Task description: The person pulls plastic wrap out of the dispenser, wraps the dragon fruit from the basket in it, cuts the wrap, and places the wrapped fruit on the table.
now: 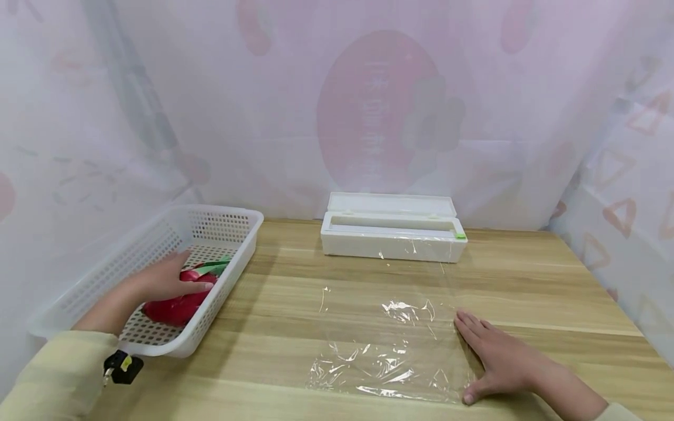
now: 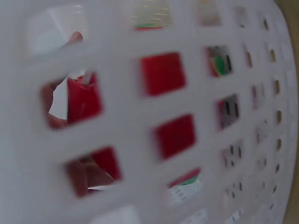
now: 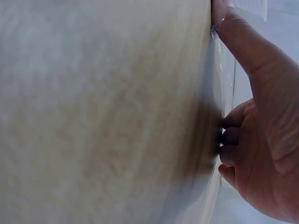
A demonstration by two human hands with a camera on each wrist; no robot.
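Observation:
My left hand [image 1: 165,279] reaches down into a white perforated basket [image 1: 251,248], its thumb and fingers spread over a red dragon fruit [image 1: 176,307] with green tips. Through the basket holes in the left wrist view, red skin of the fruit [image 2: 163,74] shows beside the fingers [image 2: 83,179]. A sheet of clear cling film [image 1: 368,351] lies across the wooden table, stretching from a white dispenser box [image 1: 389,244]. At the film's right edge rests my right hand [image 1: 500,358], thumb apart at the near corner and fingers extended forward on the table.
The dispenser's lid [image 1: 392,203] stands raised at the back, with a small green cutter piece [image 1: 460,236] at its right end. Printed cloth walls [image 1: 263,146] enclose the wooden table [image 1: 547,280]. A black strap device [image 1: 126,367] hangs at the left cuff.

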